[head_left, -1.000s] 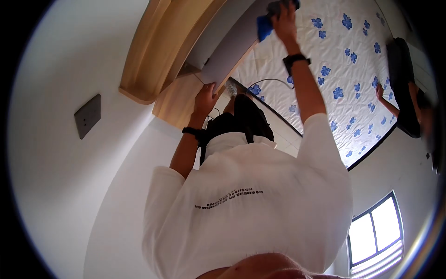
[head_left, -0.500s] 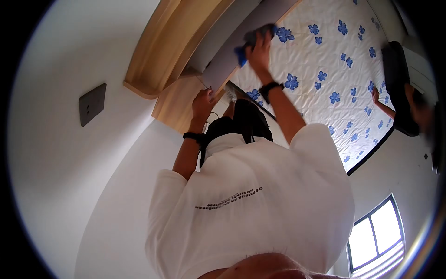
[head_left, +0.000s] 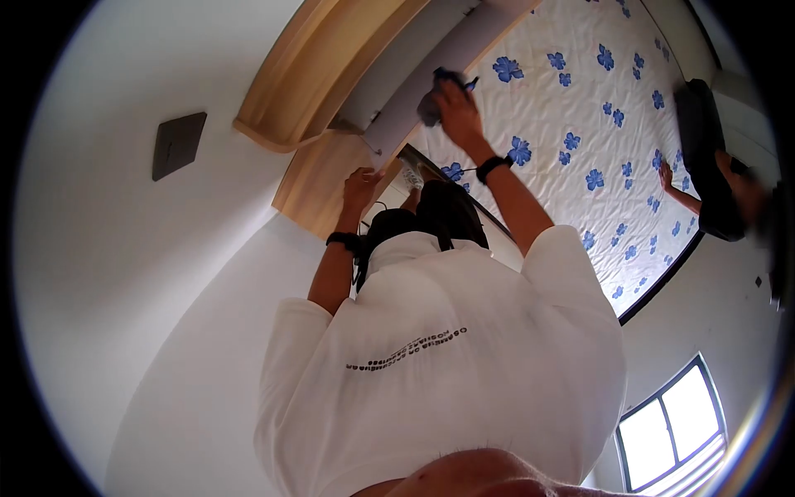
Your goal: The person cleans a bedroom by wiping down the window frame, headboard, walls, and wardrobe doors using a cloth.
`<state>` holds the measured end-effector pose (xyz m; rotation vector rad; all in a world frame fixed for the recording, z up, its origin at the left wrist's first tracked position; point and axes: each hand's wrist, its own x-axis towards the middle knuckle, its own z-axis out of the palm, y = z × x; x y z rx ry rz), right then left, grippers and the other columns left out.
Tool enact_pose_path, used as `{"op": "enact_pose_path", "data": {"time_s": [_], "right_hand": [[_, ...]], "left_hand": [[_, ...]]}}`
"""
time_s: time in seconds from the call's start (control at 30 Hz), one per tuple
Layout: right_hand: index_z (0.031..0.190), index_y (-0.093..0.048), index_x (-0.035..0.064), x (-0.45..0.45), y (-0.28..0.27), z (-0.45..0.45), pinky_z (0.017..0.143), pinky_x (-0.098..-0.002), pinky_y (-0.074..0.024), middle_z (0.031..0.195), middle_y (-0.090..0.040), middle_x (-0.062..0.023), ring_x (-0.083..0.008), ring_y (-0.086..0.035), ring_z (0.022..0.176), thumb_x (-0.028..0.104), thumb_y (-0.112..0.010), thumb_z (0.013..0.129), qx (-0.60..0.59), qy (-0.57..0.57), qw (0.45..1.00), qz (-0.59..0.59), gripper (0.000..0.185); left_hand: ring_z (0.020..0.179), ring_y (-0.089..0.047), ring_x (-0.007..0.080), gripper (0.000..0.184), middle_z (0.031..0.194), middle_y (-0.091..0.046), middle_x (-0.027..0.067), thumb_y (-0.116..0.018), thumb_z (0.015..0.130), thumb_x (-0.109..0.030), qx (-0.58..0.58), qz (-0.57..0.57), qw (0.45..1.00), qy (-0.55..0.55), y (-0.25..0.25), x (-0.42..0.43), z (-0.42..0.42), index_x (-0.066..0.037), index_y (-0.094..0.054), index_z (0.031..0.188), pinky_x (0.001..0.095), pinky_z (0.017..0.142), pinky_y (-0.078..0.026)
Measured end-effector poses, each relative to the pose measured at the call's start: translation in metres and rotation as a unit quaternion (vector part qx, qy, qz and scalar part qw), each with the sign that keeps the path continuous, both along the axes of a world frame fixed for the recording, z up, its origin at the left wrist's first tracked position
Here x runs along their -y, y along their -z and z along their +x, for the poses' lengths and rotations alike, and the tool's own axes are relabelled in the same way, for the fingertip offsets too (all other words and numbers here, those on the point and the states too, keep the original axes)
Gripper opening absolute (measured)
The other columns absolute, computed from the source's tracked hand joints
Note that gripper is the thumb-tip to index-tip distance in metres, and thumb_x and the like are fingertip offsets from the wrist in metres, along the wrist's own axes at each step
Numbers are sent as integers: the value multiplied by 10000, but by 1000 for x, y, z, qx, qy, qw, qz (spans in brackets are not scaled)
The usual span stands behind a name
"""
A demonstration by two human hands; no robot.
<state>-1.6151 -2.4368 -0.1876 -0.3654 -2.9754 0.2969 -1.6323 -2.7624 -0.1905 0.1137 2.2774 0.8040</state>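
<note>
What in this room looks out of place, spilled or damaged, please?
Nothing clearly stands out: no spill or damage shows. The dark wall plate and window look askew, but the whole view is tilted and curved, so this is probably the camera. The right hand holds a dark cloth by the grey panel.

A dark plate (head_left: 180, 146) and bright window (head_left: 648, 444) sit on white walls (head_left: 91, 273).

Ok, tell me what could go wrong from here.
The dark cloth in the right hand could slip past the edge of the grey panel and brush the floral mattress, which shows beyond that edge in this view. The left hand is close to the panel's near end, so its fingers might get knocked or pinched if the panel shifts.
</note>
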Motion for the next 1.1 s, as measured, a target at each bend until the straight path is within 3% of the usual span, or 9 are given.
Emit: {"op": "enact_pose_path", "data": {"time_s": [0.17, 0.27, 0.33, 0.5, 0.57, 0.63, 0.83, 0.9, 1.1], "right_hand": [[1162, -613, 116, -22, -22, -42, 1056, -527, -358, 1259, -579, -120, -274, -517, 1219, 148, -584, 821, 143, -34, 987, 59, 344], [1103, -654, 99, 13, -20, -55, 1003, -495, -398, 1107, -639, -146, -297, -586, 1104, 206, -636, 765, 243, -97, 965, 21, 354], [1035, -666, 62, 52, -19, -50, 934, -476, -423, 1073, -635, -148, -320, -614, 1035, 254, -674, 724, 281, -198, 939, -6, 366], [1020, -661, 59, 154, -11, -9, 938, -475, -414, 1060, -619, -140, -296, -607, 1027, 379, -717, 686, 228, -302, 924, -49, 466], [1035, -649, 83, 175, -1, 4, 956, -450, -411, 1083, -606, -113, -275, -599, 1037, 328, -723, 685, 92, -249, 964, -8, 434], [1046, -642, 95, 165, 2, 5, 966, -438, -408, 1098, -603, -104, -273, -593, 1048, 273, -713, 684, 83, -271, 958, -46, 410], [1052, -636, 113, 51, -5, -17, 959, -431, -410, 1119, -611, -108, -289, -576, 1059, 39, -577, 738, 103, -226, 968, -26, 328], [1067, -633, 94, -4, 12, -26, 990, -481, -390, 1091, -602, -117, -309, -569, 1080, 49, -561, 775, 11, -162, 987, 8, 304], [1028, -642, 117, -47, -16, -40, 960, -470, -425, 1107, -602, -100, -284, -551, 1116, 84, -561, 825, 74, -53, 993, 69, 221]], "left_hand": [[868, -689, 269, 519, 894, -715, 147, -624, 881, -507, 54, -14, 998, 36, 21, 3, 6, 1, -657, 983, 375, 787, -527], [857, -682, 219, 524, 915, -715, 116, -559, 915, -529, 112, 106, 987, -41, 32, 6, 14, -25, -637, 1034, 365, 769, -514], [899, -667, 173, 484, 986, -705, 83, -495, 958, -507, 272, 156, 942, -123, -8, -4, 13, -64, -616, 1112, 341, 768, -500], [956, -638, 175, 469, 1078, -675, 73, -447, 999, -472, 294, 177, 935, -88, -7, -1, 13, -56, -593, 1159, 320, 824, -478], [947, -638, 176, 452, 1069, -675, 74, -449, 1003, -456, 289, 170, 940, -64, 2, 3, 11, -56, -594, 1156, 312, 799, -484], [917, -657, 196, 314, 1026, -684, 106, -435, 968, -227, 214, 207, 954, -28, 21, 8, 12, -25, -603, 1139, 342, 748, -539], [829, -666, 215, 476, 918, -672, 123, -448, 1013, -410, 158, 202, 967, -12, 22, 10, 10, 37, -601, 1065, 341, 784, -540], [802, -666, 212, 484, 895, -669, 123, -436, 1016, -413, 133, 191, 972, -10, 19, 7, 12, 40, -605, 1032, 340, 769, -541], [729, -658, 203, 507, 857, -665, 123, -385, 1025, -438, 115, 199, 971, -69, 34, 0, 26, 31, -577, 996, 337, 720, -537]]}}
